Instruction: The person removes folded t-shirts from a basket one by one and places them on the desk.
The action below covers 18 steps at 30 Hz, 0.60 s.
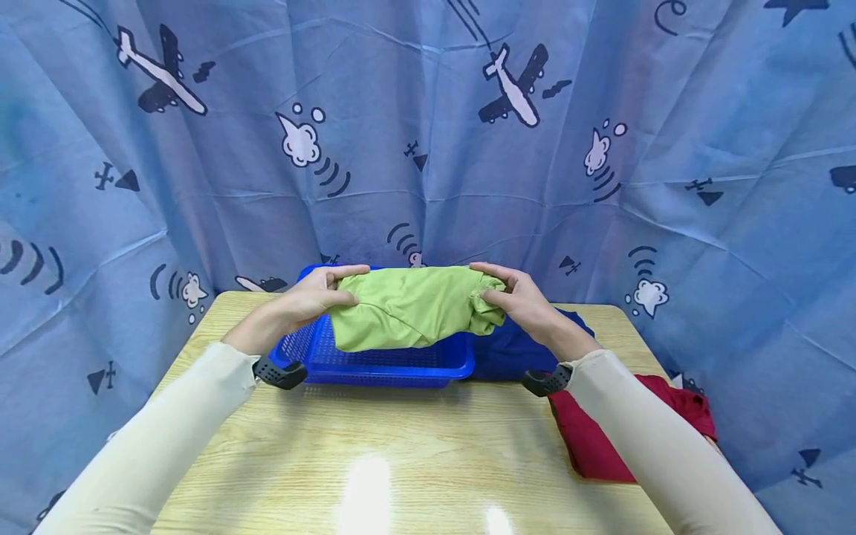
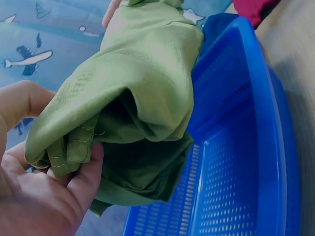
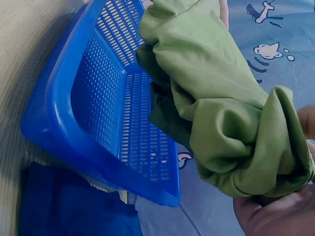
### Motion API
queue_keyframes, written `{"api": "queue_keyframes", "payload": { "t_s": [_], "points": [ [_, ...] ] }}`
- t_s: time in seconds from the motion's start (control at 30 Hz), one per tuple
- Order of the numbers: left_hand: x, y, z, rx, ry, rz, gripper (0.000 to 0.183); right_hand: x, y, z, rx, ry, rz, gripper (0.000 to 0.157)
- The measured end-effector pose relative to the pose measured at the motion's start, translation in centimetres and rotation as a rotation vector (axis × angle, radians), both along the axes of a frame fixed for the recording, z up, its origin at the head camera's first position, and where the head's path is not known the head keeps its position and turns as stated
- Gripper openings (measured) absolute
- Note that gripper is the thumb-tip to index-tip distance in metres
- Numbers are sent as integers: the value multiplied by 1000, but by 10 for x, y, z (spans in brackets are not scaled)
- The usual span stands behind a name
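A folded piece of lime-green clothing (image 1: 408, 308) is stretched sideways in the air between both hands, above a blue plastic basket (image 1: 374, 375). My left hand (image 1: 309, 301) pinches its left end, thumb in front and fingers behind. In the left wrist view, stitched hem layers (image 2: 74, 150) of the cloth lie between thumb and fingers. My right hand (image 1: 524, 301) pinches the right end, where the fabric (image 3: 231, 142) is bunched and rolled. Which kind of garment it is, the folds hide. Perforated walls and floor show inside the basket (image 3: 101, 93).
Dark blue cloth (image 1: 515, 349) lies on the wooden table (image 1: 401, 453) to the right of the basket. Red folded cloth (image 1: 591, 438) lies nearer, at the table's right side, partly behind the right forearm. A blue curtain (image 1: 428, 148) with airplane prints hangs behind the table.
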State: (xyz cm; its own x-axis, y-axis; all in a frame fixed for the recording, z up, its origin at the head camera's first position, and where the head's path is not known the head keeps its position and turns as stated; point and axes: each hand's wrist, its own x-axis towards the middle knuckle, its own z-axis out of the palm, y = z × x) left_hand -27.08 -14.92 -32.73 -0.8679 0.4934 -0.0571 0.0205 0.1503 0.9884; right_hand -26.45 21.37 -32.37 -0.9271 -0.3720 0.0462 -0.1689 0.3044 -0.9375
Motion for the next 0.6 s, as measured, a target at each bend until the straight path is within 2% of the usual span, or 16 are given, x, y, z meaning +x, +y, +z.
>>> {"api": "queue_keyframes", "payload": {
  "t_s": [0.17, 0.6],
  "points": [
    [5, 14, 5, -2, 18, -13, 67, 7, 15, 5, 7, 30, -8, 53],
    [16, 58, 16, -7, 67, -29, 70, 28, 63, 6, -114, 46, -19, 54]
  ]
}}
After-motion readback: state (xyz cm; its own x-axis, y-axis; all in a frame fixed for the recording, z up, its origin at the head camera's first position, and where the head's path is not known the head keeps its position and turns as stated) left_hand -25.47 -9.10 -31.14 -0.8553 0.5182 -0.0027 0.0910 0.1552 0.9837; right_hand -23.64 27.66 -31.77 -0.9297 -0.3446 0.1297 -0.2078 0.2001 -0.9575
